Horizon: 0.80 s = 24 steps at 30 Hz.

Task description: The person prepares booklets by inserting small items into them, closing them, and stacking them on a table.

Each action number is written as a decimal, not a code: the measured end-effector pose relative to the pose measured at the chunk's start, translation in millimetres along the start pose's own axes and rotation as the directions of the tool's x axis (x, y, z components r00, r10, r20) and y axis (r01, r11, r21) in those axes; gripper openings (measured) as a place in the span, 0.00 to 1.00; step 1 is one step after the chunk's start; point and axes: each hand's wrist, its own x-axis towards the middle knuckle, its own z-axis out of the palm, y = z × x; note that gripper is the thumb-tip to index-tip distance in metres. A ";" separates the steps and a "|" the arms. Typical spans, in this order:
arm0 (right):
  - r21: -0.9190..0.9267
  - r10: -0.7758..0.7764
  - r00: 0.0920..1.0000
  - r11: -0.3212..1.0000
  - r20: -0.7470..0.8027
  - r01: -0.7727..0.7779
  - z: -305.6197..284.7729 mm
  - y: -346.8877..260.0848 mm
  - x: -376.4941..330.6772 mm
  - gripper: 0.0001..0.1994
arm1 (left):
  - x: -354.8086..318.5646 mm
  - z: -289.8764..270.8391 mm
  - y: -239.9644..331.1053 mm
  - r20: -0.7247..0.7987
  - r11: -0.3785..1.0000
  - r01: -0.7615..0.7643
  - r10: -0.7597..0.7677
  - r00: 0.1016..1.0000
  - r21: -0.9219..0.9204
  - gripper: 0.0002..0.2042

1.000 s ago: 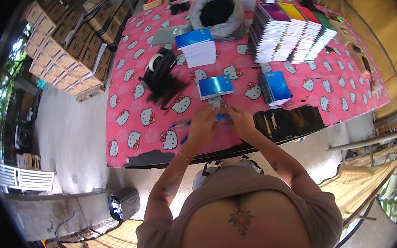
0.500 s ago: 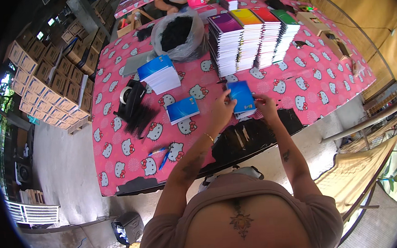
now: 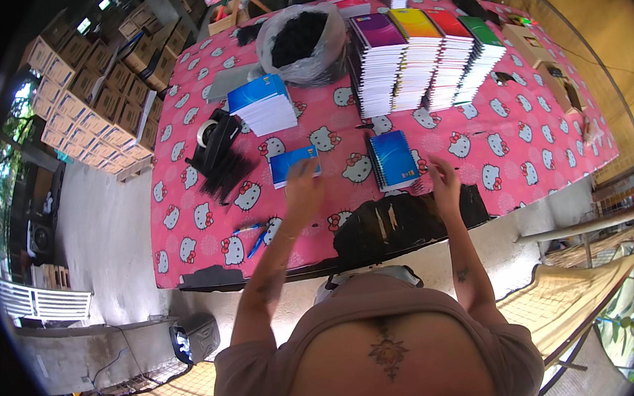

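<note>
Pink patterned cloth covers the worktop (image 3: 476, 141), with cardboard boxes (image 3: 94, 104) stacked on the floor to its left and a tan tarp on the right. Half a second ago both hands met at the blue spiral notebook (image 3: 394, 159); now they have parted, and the view has tilted so the goods sit a little higher. The left hand (image 3: 304, 191) reaches forward on a straight arm, its fingers loosely together and resting at the near edge of a small blue booklet (image 3: 294, 165) that lies flat on the cloth, just left of the notebook. The right hand (image 3: 443, 178) hovers just right of the notebook, fingers slightly apart and holding nothing that can be made out. Behind stand four tall stacks of notebooks (image 3: 425, 59) with glossy purple, yellow, red and green covers, a shorter blue-topped stack (image 3: 263, 104), a clear bag of dark stuff (image 3: 302, 44) and a roll of tape (image 3: 208, 133). Two pens (image 3: 254, 236) lie near the front edge beside a black glossy sheet (image 3: 401, 221).
</note>
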 end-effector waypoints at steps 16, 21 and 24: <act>0.071 -0.172 0.883 0.985 0.436 0.157 141.8 -60.1 -102.0 0.12 | -33.8 -22.0 -88.9 0.084 0.969 -0.222 0.213 0.973 0.108 0.14; 0.071 -0.127 0.885 0.992 0.448 0.107 150.7 -47.6 -121.5 0.12 | -24.1 -30.9 -100.2 0.194 0.993 -0.048 0.068 0.979 -0.109 0.10; 0.089 -0.078 0.895 0.995 0.439 0.043 155.7 -42.7 -125.7 0.11 | -20.9 -34.3 -109.6 0.213 0.987 -0.008 0.043 0.976 -0.162 0.09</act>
